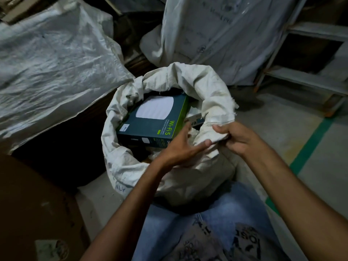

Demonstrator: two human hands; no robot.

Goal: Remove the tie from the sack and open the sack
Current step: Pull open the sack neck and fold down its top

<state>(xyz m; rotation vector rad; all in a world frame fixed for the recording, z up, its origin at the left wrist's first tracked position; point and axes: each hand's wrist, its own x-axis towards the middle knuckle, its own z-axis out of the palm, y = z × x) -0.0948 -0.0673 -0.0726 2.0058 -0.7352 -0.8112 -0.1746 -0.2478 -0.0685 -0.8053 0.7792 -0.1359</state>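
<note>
**While both hands work its rim, the sack stands open**

Where the person's knees meet the floor, the white woven sack [169,178] stands upright just in front of them. Its mouth is wide and its rim is rolled outward into a thick collar all the way round. The right hand [239,136] pinches a fold of that collar on the near right side, fingers curled over the cloth. The left hand [180,147] reaches in beside it with fingers spread and straight. Its forefinger lies along the same fold, and the others hover over the contents, gripping nothing.

A small dark scrap on the far left of the rim [129,97] may be a bit of tie, though it is too small to tell.

Two boxes show inside. One is a dark teal carton marked Wi-Fi 5 [150,121], lying tilted across the opening. The corner of a white and blue box [194,120] sits under its right edge.

Two more white woven sacks stand close. One is draped over a dark bulk [47,59] just beside the left rim, and one stands upright [207,34] behind. A brown cardboard carton [33,204] closes the near left.

On the right, grey floor [282,119] runs out to a single green stripe [308,146] and a metal rack [301,76].
</note>
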